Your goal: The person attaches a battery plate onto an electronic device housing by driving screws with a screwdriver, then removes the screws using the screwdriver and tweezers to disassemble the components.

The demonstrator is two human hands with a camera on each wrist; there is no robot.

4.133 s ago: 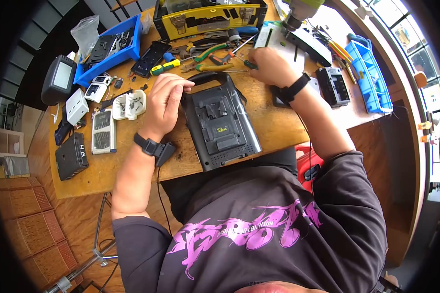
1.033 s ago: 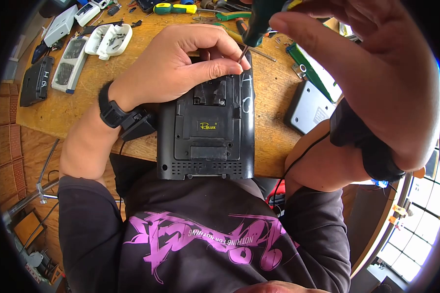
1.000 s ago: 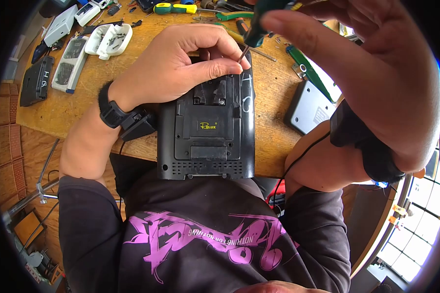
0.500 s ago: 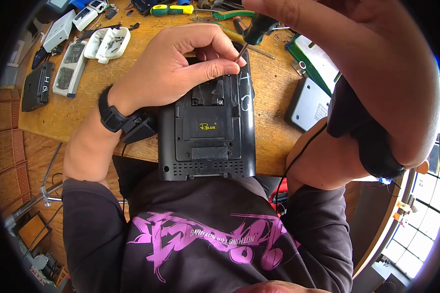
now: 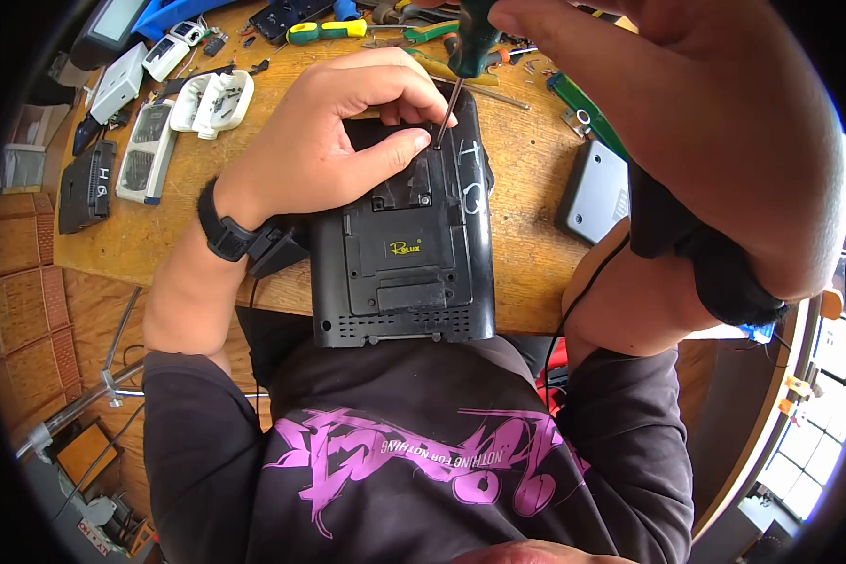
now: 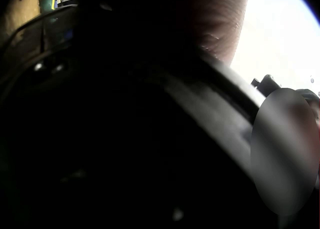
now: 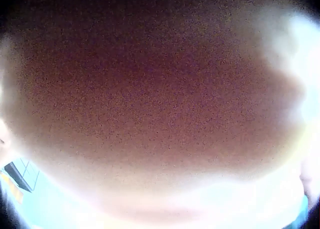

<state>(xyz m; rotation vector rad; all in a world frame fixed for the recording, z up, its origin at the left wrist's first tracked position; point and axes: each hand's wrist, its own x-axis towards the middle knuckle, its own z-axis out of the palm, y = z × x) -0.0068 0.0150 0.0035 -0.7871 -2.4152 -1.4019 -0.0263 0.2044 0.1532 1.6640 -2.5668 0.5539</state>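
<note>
My right hand (image 5: 714, 122) grips a screwdriver (image 5: 473, 47) by its dark green handle, partly out of the top of the head view. Its thin shaft slants down to the upper right part of a black device back (image 5: 404, 273) marked "Rolux". My left hand (image 5: 334, 132) rests over the device's upper left, fingers bent, thumb and index fingertip parted on either side of the shaft near its tip. The device lies at the table's front edge, against the shirt. Mostly dark, blurred surfaces fill the left wrist view; blurred skin covers most of the right.
Left on the wooden table (image 5: 526, 273) lie a white open case (image 5: 211, 101) of small screws, a bit box (image 5: 147, 150) and a black battery (image 5: 86, 186). A yellow-green screwdriver (image 5: 327, 31) and pliers lie behind. A grey box (image 5: 594, 188) stands at right.
The right hand has brought the screwdriver from the table's back to the device. Lately its tip shifted slightly left and down, and the left thumb and index finger, earlier pinched at the shaft, have parted.
</note>
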